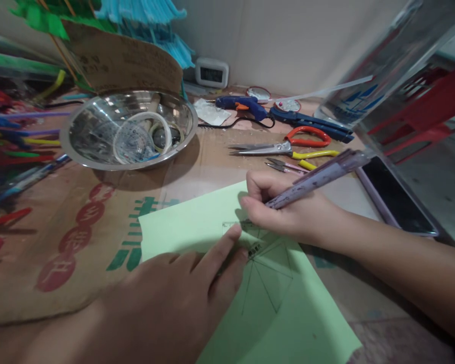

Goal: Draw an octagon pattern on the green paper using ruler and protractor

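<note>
A sheet of light green paper [307, 308] lies tilted in front of me, with thin dark lines drawn on it that fan out from one point. My left hand [182, 288] rests on it, index finger and thumb stretched out. These fingertips press on a small clear ruler [229, 224], partly hidden under both hands. In my right hand [296, 212] is a purple patterned pen [311, 182], slanting up to the right. Its tip is hidden behind my fingers near the ruler's edge.
Behind the paper are scissors [265, 149], small snips [284, 166], a blue glue gun [242, 104] and blue pliers [311, 121]. A metal bowl [70, 139] with tape rolls stands left. A phone [396, 199] lies right. Cardboard [98, 273] covers the table.
</note>
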A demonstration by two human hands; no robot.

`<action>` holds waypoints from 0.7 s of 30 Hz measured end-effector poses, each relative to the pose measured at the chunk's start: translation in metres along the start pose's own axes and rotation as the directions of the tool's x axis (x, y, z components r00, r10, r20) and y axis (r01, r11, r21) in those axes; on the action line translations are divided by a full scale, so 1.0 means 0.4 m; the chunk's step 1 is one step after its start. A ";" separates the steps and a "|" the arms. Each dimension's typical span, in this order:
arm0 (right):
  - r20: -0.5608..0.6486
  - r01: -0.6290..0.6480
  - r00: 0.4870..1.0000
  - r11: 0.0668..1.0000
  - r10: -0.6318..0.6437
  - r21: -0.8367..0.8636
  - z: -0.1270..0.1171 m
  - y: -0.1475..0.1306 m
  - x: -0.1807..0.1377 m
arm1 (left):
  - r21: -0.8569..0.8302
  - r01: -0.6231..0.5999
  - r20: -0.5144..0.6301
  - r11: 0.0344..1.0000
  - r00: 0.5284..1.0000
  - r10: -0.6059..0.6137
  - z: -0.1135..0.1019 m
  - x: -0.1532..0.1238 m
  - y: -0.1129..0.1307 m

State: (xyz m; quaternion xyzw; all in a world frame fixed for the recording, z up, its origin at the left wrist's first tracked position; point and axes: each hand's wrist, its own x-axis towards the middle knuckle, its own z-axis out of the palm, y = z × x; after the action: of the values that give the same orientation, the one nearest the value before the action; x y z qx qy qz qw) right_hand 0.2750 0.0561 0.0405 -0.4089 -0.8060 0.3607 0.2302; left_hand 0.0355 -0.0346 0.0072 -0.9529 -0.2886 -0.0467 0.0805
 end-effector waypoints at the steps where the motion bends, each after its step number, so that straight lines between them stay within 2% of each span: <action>1: -0.002 0.000 1.000 1.000 0.000 -0.015 -0.004 0.000 -0.001 | 0.003 -0.006 -0.021 1.000 1.000 0.006 0.005 0.002 -0.001; 6: -0.006 0.008 1.000 0.999 -0.008 -0.033 -0.017 0.001 -0.003 | 0.040 -0.012 -0.121 0.999 0.992 0.016 0.020 0.002 -0.004; 11: 0.002 0.019 1.000 0.999 -0.019 -0.043 -0.026 -0.001 -0.004 | 0.076 -0.006 -0.116 0.997 0.993 0.015 0.017 -0.004 -0.004; 16: 0.032 0.019 0.999 0.998 -0.017 -0.062 -0.039 0.001 -0.007 | 0.030 -0.025 -0.143 0.999 0.989 0.029 0.022 -0.005 -0.008; 21: 0.041 0.000 0.999 0.998 0.002 -0.061 -0.045 0.004 -0.010 | -0.008 -0.044 -0.112 0.999 0.993 0.043 0.026 -0.017 -0.016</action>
State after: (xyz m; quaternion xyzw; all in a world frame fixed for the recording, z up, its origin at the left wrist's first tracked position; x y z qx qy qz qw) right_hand 0.2899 0.0607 0.0502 -0.4085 -0.8210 0.3447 0.2007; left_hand 0.0267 -0.0311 -0.0030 -0.9553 -0.2625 -0.0998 0.0927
